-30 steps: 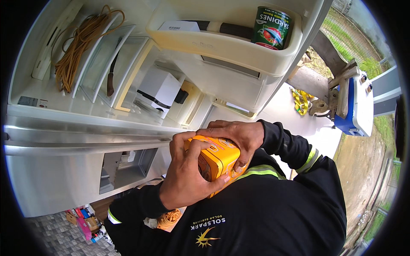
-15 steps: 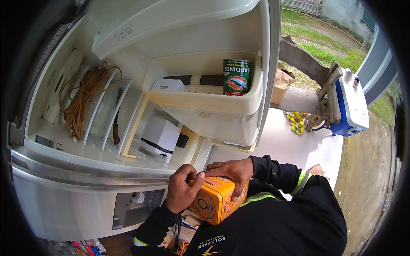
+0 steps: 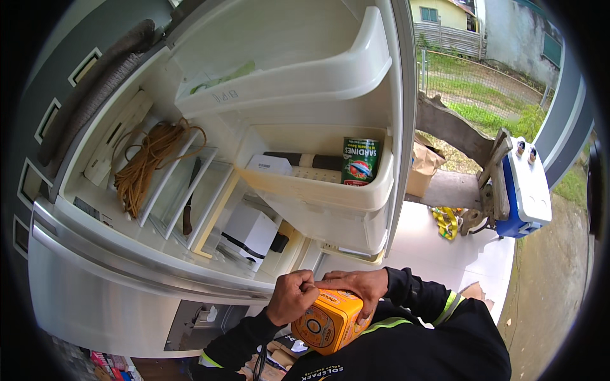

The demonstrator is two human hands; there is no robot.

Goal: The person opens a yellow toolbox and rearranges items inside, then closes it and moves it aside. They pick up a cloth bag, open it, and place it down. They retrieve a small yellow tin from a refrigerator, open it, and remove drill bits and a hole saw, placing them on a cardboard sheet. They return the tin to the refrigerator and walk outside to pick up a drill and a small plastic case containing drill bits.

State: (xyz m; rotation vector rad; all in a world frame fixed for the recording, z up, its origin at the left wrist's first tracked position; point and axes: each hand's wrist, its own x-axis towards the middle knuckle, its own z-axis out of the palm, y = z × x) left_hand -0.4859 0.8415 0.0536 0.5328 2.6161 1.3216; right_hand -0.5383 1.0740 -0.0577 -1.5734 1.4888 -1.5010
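Observation:
An orange box (image 3: 330, 324) with rounded edges and round printed pictures sits against my body, just in front of the open fridge. My right hand (image 3: 359, 286) grips it across the top, thumb down the side that faces me. At the box's upper left edge is my left hand (image 3: 292, 298), its fingers curled in and its thumb on the edge. What lies inside that curl is hidden. Beyond my hands, a white box (image 3: 249, 233) with a black band stands inside the fridge.
A door bin (image 3: 318, 197) holds a green food can (image 3: 360, 162) and a small white box (image 3: 269, 165). Coiled brown cord (image 3: 149, 165) and a knife (image 3: 188, 213) lie among the shelves. Outside stand a wooden bench (image 3: 448, 187), a paper bag (image 3: 424, 166) and a blue-white cooler (image 3: 527, 190).
My view has tilted up, so the fridge and the hands sit lower in the picture. Both hands remain on the orange box; the left fingers are curled more tightly.

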